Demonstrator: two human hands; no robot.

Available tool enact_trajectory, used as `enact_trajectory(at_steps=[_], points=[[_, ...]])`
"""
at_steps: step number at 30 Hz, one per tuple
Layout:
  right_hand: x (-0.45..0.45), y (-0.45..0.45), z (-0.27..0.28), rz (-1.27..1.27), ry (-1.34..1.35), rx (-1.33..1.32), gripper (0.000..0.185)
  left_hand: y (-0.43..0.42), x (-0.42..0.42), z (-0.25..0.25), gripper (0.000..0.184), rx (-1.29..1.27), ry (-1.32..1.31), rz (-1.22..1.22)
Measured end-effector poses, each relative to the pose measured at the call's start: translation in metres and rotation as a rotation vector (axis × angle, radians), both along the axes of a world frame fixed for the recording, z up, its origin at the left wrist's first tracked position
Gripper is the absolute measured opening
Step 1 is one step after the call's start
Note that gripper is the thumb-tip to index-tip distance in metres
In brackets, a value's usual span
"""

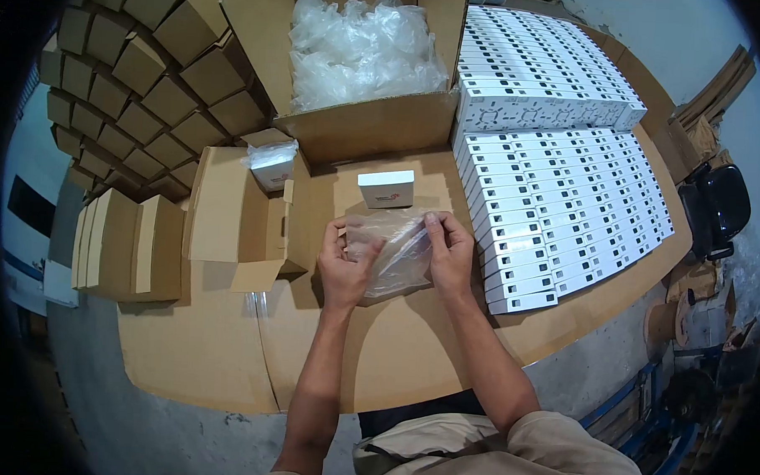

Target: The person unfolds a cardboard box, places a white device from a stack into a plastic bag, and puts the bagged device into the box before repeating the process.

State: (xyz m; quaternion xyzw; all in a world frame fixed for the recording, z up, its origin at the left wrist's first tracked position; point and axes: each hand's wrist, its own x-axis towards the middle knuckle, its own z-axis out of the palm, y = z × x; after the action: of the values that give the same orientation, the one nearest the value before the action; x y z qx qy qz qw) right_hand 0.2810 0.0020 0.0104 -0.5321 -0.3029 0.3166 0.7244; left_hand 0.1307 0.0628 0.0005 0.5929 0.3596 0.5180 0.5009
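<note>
A clear plastic bag (400, 267) is stretched between my two hands above the cardboard-covered table. My left hand (346, 268) holds its left edge, with the fingers curled and the thumb lying over the film. At the upper right edge, my right hand (451, 250) pinches the film between thumb and fingers. Just beyond the bag a small white box (387, 192) with a red mark and dark print stands upright. To the left, an open cardboard carton (221, 219) contains a white box in a plastic bag (272, 168).
A large carton (367, 128) of loose plastic bags (361, 57) stands at the back. Tight rows of white boxes (565, 215) fill the right side. Brown cartons (163, 87) are stacked at the far left, with more cartons (129, 245) nearer. A black chair (716, 207) stands beyond the table.
</note>
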Motion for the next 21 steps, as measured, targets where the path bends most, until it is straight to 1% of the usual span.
enact_trajectory(at_steps=[2, 4, 5, 8, 14, 21], points=[[-0.003, 0.004, -0.002, -0.127, -0.021, 0.045, 0.016, -0.002, 0.000, 0.004, 0.046, -0.058, 0.054, -0.048], [-0.002, -0.004, 0.017, -0.208, -0.428, 0.059, 0.011, -0.004, 0.000, 0.009, 0.048, -0.117, 0.087, -0.056], [-0.001, -0.007, 0.023, -0.247, -0.632, 0.066, 0.013, -0.004, 0.000, 0.010, 0.050, -0.146, 0.104, -0.059], [0.001, -0.009, 0.021, -0.232, -0.924, 0.079, 0.027, -0.004, 0.001, 0.005, 0.049, -0.139, 0.019, -0.081], [0.002, -0.007, 0.015, -0.217, -0.926, 0.074, 0.022, -0.005, 0.003, 0.005, 0.049, -0.118, 0.016, -0.117], [0.005, -0.009, 0.011, -0.193, -0.978, 0.044, 0.016, -0.001, -0.001, 0.005, 0.049, -0.137, 0.139, -0.108]])
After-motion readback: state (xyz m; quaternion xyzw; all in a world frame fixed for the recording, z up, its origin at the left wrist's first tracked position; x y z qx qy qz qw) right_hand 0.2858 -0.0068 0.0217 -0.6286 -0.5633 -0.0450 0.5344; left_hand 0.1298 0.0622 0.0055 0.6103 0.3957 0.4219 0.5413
